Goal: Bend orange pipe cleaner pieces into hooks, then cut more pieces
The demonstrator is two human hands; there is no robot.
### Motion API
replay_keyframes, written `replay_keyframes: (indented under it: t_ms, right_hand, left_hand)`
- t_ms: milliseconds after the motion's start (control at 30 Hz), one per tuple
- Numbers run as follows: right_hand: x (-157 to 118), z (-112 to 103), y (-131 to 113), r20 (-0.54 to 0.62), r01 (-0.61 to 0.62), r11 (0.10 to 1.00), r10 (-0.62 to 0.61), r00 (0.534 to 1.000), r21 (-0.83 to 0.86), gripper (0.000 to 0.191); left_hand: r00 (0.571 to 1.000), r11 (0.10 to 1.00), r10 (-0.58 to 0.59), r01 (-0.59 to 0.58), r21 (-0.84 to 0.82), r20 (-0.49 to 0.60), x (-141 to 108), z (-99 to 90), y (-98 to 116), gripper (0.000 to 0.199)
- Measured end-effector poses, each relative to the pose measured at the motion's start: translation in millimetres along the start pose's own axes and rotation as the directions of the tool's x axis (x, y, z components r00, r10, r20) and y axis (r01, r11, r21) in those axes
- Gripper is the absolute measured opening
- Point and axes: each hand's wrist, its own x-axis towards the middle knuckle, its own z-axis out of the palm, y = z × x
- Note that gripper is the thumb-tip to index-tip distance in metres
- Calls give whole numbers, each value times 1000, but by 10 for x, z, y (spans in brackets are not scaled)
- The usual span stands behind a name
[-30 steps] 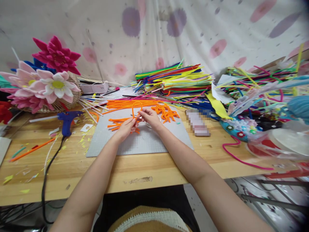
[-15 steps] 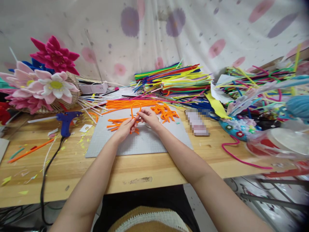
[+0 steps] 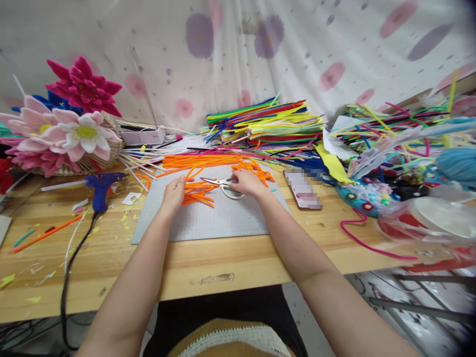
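Over the grey cutting mat (image 3: 223,223), my left hand (image 3: 174,192) is closed around an orange pipe cleaner whose bent end (image 3: 193,173) shows past the fingertips. Short orange pipe cleaners (image 3: 201,196) lie beside that hand. The scissors (image 3: 215,182) rest on the mat, blades pointing left and slightly apart. My right hand (image 3: 247,182) is at their white handles, its fingers closed on the upper one. Curled orange shapes (image 3: 262,173) lie just behind the right hand, and long orange stems (image 3: 197,160) run along the mat's back edge.
A blue glue gun (image 3: 99,191) with a black cord lies at the left, below felt flowers (image 3: 85,134). To the right are a phone (image 3: 303,191), a pink stem (image 3: 357,240) and a plastic-wrapped tub (image 3: 439,218). Bundles of coloured pipe cleaners (image 3: 267,121) fill the back.
My hands have moved apart, the left one leftward with an orange pipe cleaner, the right one rightward onto the scissors. The orange loop that stood above the hands is now low by the left hand.
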Motion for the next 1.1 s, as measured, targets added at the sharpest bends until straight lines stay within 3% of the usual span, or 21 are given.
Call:
replay_keyframes:
  t_ms: [100,267,333,400,433,500,600,633,700,767,900,1000,1100]
  right_hand:
    - [-41,-39,-19,125,62,995,-52,991,-83,26]
    - [-11,-27,-8,82,124,986,-115,990,-108,20]
    - [3,-74,72,102,84,995,-88,991,50,16]
    - [11,-130,160,171,-27,937,-35,985,349,15]
    - [14,-148,192,208,-86,843,-31,978,530,15]
    - [24,-141,208,242,-155,516,-106,965,843,18]
    - [42,-24,107,177,-192,-35,-255,951,981,29]
    - [42,30,51,190,-234,-141,-274,943,962,35]
    - [25,126,-64,242,-318,-248,-294,925,915,50]
    - [-18,188,-164,311,-402,-267,-323,894,876,62]
    - [-101,224,-264,456,-533,-153,-358,815,832,74]
    - [-96,262,-258,472,-532,-58,-388,792,845,69]
    - [-60,322,-220,423,-460,18,-423,801,888,60]
  left_hand:
    - [995,977,88,-78,198,-42,29,-105,-80,45]
    - [985,892,167,-134,432,-40,5,-147,-115,43]
    - [985,892,171,-142,429,-30,-1,-131,-120,43]
    - [988,908,154,-132,397,-24,3,-119,-129,45]
    - [990,915,136,-116,387,-25,7,-117,-134,45]
    - [996,915,82,-60,398,-37,12,-122,-138,45]
    - [997,878,-24,57,476,-76,8,-134,-122,46]
    - [995,859,-57,92,504,-85,2,-134,-113,46]
    - [990,827,-105,139,545,-93,-9,-127,-93,47]
    - [988,810,-122,154,566,-95,-19,-112,-81,48]
    - [984,798,-113,173,577,-139,-26,-84,-76,50]
    - [983,795,-97,172,582,-158,-25,-65,-71,50]
    - [984,795,-85,160,586,-153,-26,-36,-56,49]
